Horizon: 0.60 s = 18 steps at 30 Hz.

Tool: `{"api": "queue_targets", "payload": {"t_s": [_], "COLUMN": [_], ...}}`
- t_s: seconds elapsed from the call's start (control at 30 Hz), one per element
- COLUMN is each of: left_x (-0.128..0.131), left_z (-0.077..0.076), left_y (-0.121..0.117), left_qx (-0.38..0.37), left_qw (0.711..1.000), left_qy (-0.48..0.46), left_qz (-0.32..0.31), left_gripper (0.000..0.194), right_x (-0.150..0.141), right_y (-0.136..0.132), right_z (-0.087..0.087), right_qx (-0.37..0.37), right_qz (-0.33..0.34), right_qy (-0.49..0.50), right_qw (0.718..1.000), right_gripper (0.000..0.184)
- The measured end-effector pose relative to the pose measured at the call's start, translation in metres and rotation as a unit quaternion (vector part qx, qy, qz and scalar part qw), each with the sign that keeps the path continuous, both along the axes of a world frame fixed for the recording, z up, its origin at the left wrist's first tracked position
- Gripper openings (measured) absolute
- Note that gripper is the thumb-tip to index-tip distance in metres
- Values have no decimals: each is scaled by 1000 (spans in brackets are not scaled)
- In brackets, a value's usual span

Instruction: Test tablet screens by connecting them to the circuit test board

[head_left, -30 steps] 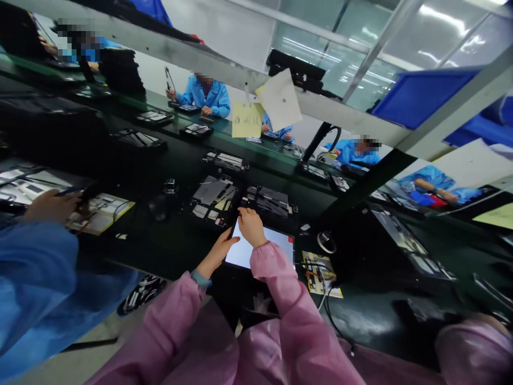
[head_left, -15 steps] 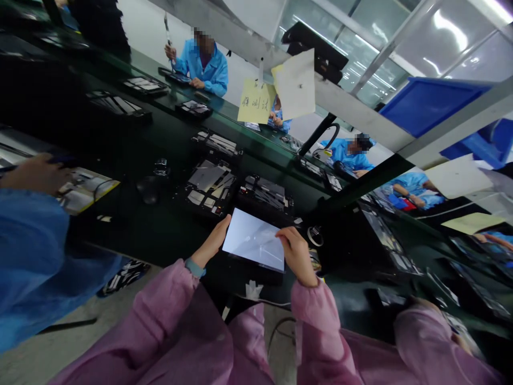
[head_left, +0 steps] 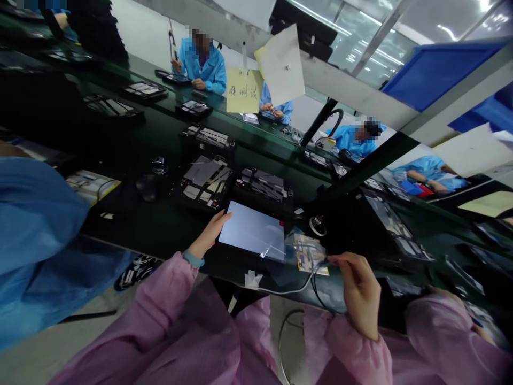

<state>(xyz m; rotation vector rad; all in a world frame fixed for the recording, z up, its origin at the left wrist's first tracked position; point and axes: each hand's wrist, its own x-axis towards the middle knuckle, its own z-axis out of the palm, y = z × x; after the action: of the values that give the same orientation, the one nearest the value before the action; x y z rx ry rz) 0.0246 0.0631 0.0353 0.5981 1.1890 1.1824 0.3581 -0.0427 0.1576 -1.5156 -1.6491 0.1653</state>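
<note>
Across most of the view, a dark green workbench [head_left: 172, 230] is seen, bordered at the left by a blue-sleeved co-worker [head_left: 36, 235]. A blue bin [head_left: 441, 75] is carried on the frame above. Two opened devices [head_left: 206, 179], parts laid on them, are set side by side just beyond the lit tablet-like screen [head_left: 250, 230], which lies face up near the bench's front edge. The screen's left edge is gripped by the left hand [head_left: 208, 235], thumb over the front, fingers mostly hidden. The right hand [head_left: 360, 289] is held to the right of the screen, thumb and fingertips together, pinched on clear film [head_left: 289, 251]; the film is stretched towards the screen's lower right corner. Beneath and beside the film, a yellow-edged board [head_left: 306, 262] and cables are noted. A black mouse [head_left: 146, 188] is found farther left; a pale ring [head_left: 318, 225] is placed beyond the board.
</note>
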Motion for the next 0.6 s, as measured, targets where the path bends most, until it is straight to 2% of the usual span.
{"api": "queue_targets", "payload": {"t_s": [0.2,0.4,0.6], "left_x": [0,0,0], "left_z": [-5,0,1], "left_y": [3,1,1], "left_qx": [-17,32,-41], "left_qw": [1000,999,998], "left_qy": [-1,1,43], "left_qz": [6,-38,15], "left_gripper": [61,52,58], "right_x": [3,-7,-21], "right_y": [-14,-31,-41], "right_z": [9,23,34], "right_qx": [7,13,14], "right_qz": [-14,-8,27], "right_qy": [-13,-64,-92], "right_qw": [1000,998,995], "right_gripper": [14,15,13]}}
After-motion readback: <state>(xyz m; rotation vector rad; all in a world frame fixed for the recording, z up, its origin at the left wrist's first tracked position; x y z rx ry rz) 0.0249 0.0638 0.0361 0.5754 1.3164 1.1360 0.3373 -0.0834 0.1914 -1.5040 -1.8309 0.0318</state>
